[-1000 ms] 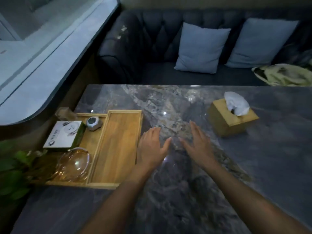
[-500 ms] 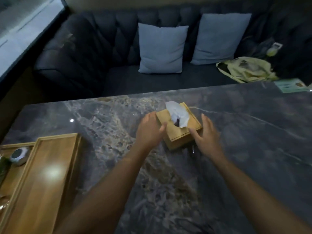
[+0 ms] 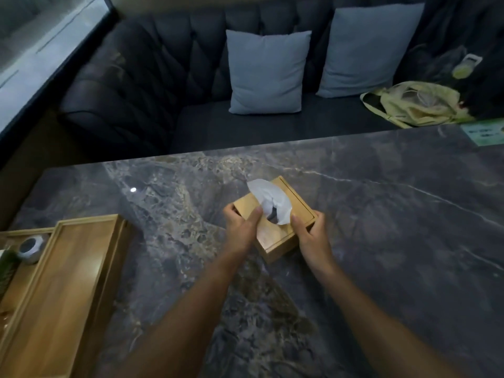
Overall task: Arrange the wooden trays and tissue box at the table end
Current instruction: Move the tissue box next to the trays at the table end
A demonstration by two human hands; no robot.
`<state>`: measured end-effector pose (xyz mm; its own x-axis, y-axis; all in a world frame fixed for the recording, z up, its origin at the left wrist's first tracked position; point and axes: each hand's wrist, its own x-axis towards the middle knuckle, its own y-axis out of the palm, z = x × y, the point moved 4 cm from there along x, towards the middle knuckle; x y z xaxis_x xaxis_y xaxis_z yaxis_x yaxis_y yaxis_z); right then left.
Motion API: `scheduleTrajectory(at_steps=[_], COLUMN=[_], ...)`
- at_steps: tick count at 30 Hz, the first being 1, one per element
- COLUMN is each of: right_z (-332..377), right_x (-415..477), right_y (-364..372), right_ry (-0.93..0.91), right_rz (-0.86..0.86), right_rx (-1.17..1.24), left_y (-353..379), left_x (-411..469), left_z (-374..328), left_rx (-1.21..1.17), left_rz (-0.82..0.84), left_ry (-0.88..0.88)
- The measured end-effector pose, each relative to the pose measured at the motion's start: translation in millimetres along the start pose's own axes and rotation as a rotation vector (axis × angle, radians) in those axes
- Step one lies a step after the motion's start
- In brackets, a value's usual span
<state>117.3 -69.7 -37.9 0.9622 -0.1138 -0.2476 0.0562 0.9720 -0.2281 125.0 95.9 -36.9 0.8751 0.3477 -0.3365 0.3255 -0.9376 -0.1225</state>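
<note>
So both hands are clamped on the wooden tissue box (image 3: 275, 230) mid-table: left hand (image 3: 241, 227) and right hand (image 3: 311, 236) each curl fingers around a side, well right of the wooden trays (image 3: 62, 290).

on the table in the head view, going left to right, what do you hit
small grey round object → empty wooden tray → left hand → tissue box → right hand → green card at the far right edge.
</note>
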Motion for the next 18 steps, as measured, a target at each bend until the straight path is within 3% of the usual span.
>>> scheduleTrajectory(at_steps=[3,5,10,18], right_z=[-7,16,22,79], right_x=[-3,-39,-47,-104], right_y=[0,25,32,96], right_ry=[0.042,0.002,0.057,-0.184], right_rz=[-0.032,0.07,0.073,0.199], right_rx=[0.034,0.001,0.108,0.063], left_y=[4,-43,-53,-155], left_x=[-14,-42,-54,-93], left_z=[6,-3,-22,-40], left_rx=[-0.004,-0.059,-0.037,-0.116], left_rz=[-0.036,-0.136,-0.121,-0.384], left_ry=[-0.023,0.036,0.08,0.181])
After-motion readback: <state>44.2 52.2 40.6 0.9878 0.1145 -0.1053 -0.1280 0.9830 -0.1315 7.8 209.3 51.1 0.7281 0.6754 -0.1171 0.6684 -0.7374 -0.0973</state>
